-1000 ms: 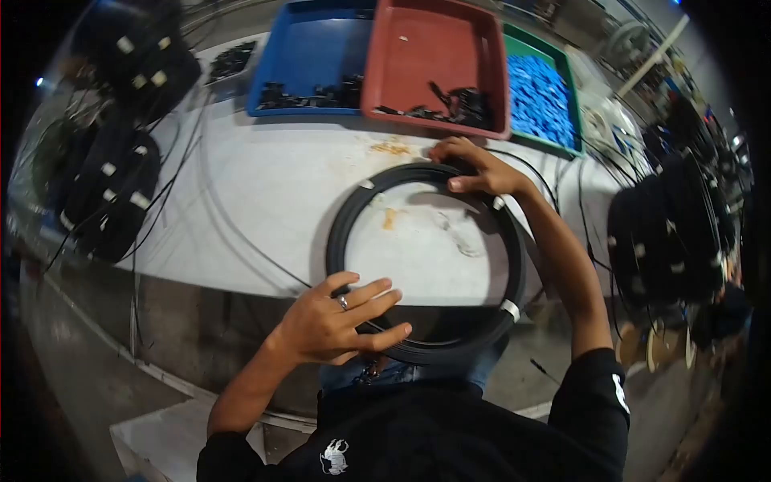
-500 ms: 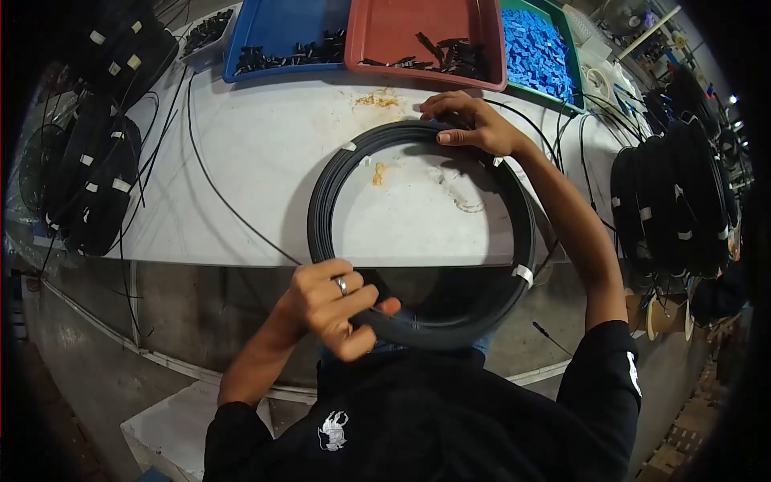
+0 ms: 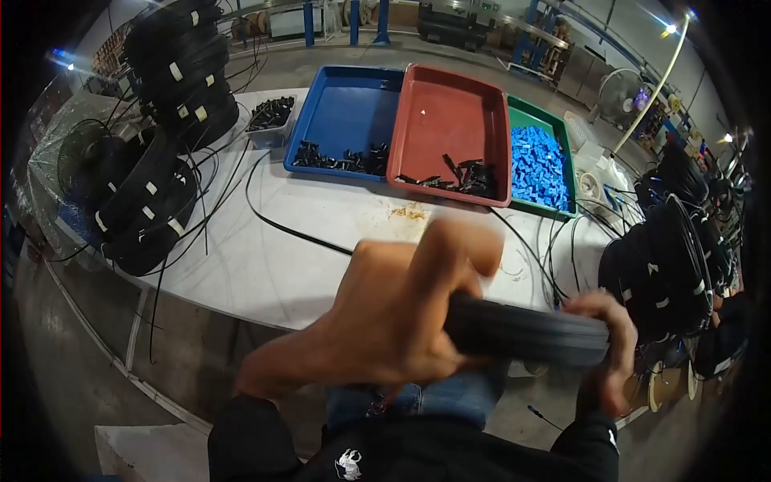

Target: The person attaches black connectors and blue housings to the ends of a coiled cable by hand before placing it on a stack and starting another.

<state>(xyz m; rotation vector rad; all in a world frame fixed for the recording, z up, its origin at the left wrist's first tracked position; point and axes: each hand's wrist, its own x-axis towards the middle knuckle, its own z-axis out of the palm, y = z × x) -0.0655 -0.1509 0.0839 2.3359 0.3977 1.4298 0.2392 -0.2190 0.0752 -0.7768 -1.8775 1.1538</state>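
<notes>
A coil of black cable (image 3: 526, 331) is lifted close to the camera and tilted so I see it edge-on. My left hand (image 3: 393, 309), blurred by motion, is closed around its left side. My right hand (image 3: 614, 345) wraps round its right end, with the fingers curled over the edge. From behind my left hand, a loose black cable (image 3: 289, 226) runs leftward and curves up over the white table (image 3: 241, 269). The far part of the coil is hidden behind my left hand.
Across the table's back stand a blue tray (image 3: 341, 112) and a red tray (image 3: 450, 128) with black parts, and a green tray (image 3: 534, 116) with blue pieces. Stacked cable coils stand left (image 3: 144, 201) and right (image 3: 654, 281). A small clear bin (image 3: 269, 138) holds black parts.
The coil has risen off the table and tipped from lying flat to edge-on. My left hand came up nearer the camera; my right hand moved down to its right side. The view tilted up.
</notes>
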